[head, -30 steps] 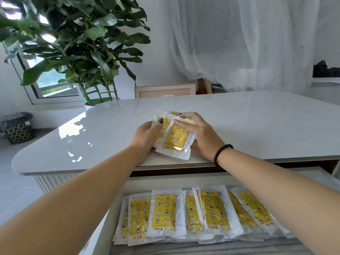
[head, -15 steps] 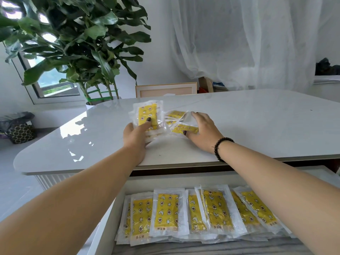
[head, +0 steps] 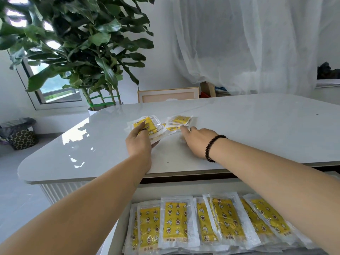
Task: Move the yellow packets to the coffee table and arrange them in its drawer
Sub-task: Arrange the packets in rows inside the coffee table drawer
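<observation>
On the white coffee table (head: 257,129) my left hand (head: 138,142) grips a small stack of yellow packets (head: 150,126), thumb on top. Just right of it a few more yellow packets (head: 179,120) lie loose on the tabletop. My right hand (head: 196,142), with a black bead bracelet at the wrist, lies flat on the table, its fingertips touching the nearest loose packet. Below the table's front edge the drawer (head: 165,188) stands pulled out, holding a row of several yellow packets (head: 211,219) that overlap side by side.
A large potted plant (head: 77,52) stands behind the table's far left corner. A framed board (head: 168,94) leans behind the far edge, before a white curtain (head: 239,43). A patterned bag (head: 22,138) sits on the floor at left.
The pile both hands held together has been split: my left hand lifted a stack away to the left and lowered it again, while my right hand flattened beside the loose packets.
</observation>
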`<state>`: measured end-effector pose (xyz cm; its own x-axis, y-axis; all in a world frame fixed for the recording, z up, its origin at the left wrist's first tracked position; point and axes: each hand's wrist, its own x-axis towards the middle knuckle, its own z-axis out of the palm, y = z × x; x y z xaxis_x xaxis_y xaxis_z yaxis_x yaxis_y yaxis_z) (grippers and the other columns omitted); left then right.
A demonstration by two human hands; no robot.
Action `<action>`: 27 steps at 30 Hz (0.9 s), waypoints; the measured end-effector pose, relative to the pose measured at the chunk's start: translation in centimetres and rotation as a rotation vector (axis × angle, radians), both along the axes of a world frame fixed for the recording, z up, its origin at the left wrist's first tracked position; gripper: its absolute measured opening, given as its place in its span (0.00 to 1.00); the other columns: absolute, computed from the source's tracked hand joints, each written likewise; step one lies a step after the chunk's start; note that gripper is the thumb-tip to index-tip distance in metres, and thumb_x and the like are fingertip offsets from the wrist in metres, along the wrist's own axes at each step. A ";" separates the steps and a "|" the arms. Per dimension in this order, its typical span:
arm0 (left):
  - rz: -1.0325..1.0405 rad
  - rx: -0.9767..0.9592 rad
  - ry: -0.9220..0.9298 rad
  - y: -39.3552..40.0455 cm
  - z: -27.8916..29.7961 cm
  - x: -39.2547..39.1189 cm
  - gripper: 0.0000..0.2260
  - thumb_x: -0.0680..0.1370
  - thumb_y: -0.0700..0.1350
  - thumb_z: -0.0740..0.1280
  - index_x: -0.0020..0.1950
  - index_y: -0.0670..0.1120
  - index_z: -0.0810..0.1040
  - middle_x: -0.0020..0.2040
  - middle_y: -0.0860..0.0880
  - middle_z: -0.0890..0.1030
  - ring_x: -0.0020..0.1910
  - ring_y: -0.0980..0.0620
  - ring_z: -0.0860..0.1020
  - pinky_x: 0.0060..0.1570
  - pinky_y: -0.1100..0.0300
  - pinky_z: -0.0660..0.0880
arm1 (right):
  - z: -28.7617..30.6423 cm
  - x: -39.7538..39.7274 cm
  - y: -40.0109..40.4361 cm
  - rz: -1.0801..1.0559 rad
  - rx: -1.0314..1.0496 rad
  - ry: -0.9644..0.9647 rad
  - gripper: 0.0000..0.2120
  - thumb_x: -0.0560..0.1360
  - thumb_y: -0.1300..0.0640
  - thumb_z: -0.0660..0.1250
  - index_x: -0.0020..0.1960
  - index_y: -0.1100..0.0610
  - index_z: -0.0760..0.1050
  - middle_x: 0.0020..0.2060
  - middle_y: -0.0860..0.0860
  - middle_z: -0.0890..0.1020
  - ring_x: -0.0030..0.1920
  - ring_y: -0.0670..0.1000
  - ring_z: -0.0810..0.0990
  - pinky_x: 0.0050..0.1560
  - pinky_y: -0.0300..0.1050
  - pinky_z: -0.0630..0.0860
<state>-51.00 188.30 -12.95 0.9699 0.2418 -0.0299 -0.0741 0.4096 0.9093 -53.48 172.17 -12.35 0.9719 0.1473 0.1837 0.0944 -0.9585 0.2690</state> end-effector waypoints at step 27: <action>-0.097 0.143 -0.003 1.7 -0.6 1.1 0.16 0.77 0.36 0.59 0.47 0.53 0.83 0.54 0.49 0.82 0.51 0.47 0.82 0.43 0.56 0.81 | -0.3 10.7 2.1 -0.174 0.035 -0.157 0.15 0.75 0.66 0.57 0.58 0.59 0.76 0.55 0.56 0.79 0.55 0.59 0.78 0.44 0.44 0.68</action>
<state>-49.93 189.99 -13.54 0.9889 0.1488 0.0011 -0.0434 0.2815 0.9586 -42.77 174.23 -12.64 0.9412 -0.0290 0.3365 -0.1133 -0.9657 0.2338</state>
